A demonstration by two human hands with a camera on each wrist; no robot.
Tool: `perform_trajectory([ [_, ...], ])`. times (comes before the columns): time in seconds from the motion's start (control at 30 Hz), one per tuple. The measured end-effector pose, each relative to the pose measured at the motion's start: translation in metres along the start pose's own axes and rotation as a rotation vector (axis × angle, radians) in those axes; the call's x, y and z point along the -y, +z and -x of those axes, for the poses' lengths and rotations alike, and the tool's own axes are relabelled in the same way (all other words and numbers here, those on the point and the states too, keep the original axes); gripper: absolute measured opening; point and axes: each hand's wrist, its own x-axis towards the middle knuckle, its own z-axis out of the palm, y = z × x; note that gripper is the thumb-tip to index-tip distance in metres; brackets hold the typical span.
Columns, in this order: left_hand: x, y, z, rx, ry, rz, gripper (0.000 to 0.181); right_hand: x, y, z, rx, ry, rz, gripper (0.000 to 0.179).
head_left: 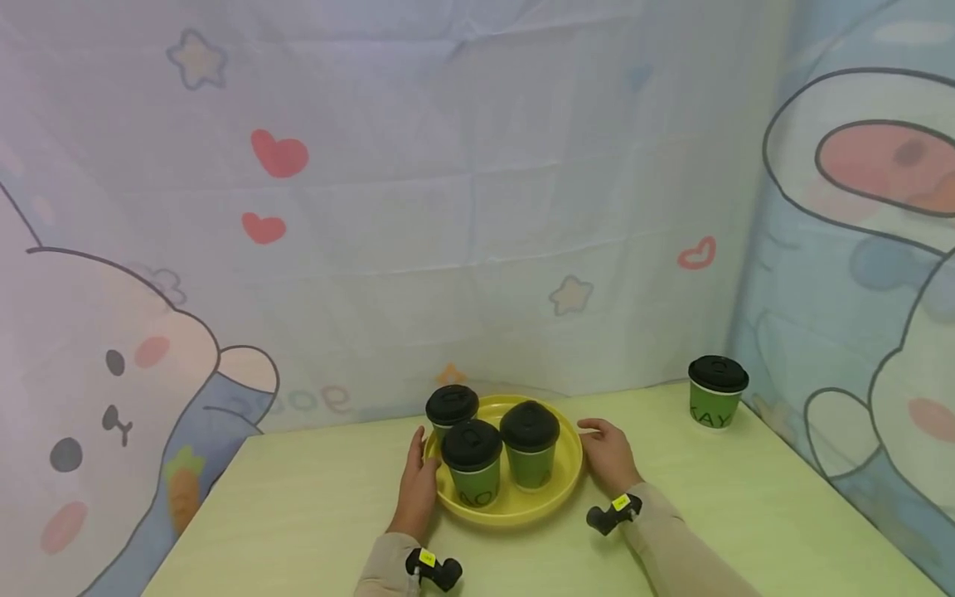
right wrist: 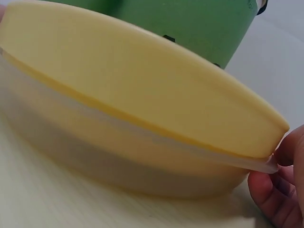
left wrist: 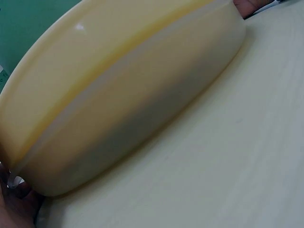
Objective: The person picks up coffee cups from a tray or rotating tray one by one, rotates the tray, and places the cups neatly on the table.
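Note:
A round yellow tray [head_left: 515, 516] with a pale translucent lower part [right wrist: 118, 166] is between both hands. Three green paper cups with black lids stand upright on it: a front cup [head_left: 476, 485], a right cup [head_left: 532, 468] and a back cup [head_left: 451, 405], which is partly hidden. At the tray's left side, the left hand [head_left: 416, 489] holds the edge; only part of it shows in the left wrist view. On the opposite side, the right hand [head_left: 610, 456] pinches the projecting rim between thumb and fingers, as the right wrist view shows.
Another green cup [head_left: 715, 402] with a black lid stands at the back right of the pale yellow table [head_left: 313, 514]. A cartoon-printed cloth [head_left: 418, 249] hangs along the back and sides. Each wrist wears a small black camera [head_left: 436, 570].

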Motion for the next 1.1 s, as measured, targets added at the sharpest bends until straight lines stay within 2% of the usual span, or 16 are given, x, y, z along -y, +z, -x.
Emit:
perform_trajectory([
  [0.13, 0.002, 0.001, 0.001, -0.002, 0.000, -0.009, 0.065, -0.001, -0.002, -0.001, 0.008, 0.000, 0.003, 0.030],
  [0.3, -0.003, -0.005, 0.007, -0.003, 0.009, -0.042, 0.066, -0.006, 0.001, -0.002, 0.001, -0.015, 0.023, 0.027],
  [0.4, -0.012, -0.010, 0.011, -0.039, 0.032, -0.148, 0.065, -0.006, 0.001, -0.003, 0.000, -0.016, 0.033, 0.027],
  [0.5, -0.026, -0.011, 0.016, -0.109, 0.037, -0.293, 0.065, -0.005, 0.000, -0.003, 0.004, -0.017, 0.037, 0.027],
  [0.6, -0.039, -0.007, 0.024, -0.157, 0.018, -0.361, 0.065, -0.006, -0.002, -0.004, 0.012, -0.020, 0.041, 0.027],
  [0.7, -0.047, -0.003, 0.031, -0.177, 0.006, -0.366, 0.061, -0.006, -0.003, -0.007, 0.019, -0.025, 0.038, 0.026],
  [0.83, -0.051, 0.002, 0.039, -0.183, -0.010, -0.336, 0.058, -0.005, -0.005, -0.010, 0.013, -0.029, 0.034, 0.026],
  [1.1, -0.053, -0.001, 0.054, -0.128, -0.097, -0.281, 0.061, -0.006, 0.000, -0.005, 0.020, -0.007, 0.038, 0.028],
])
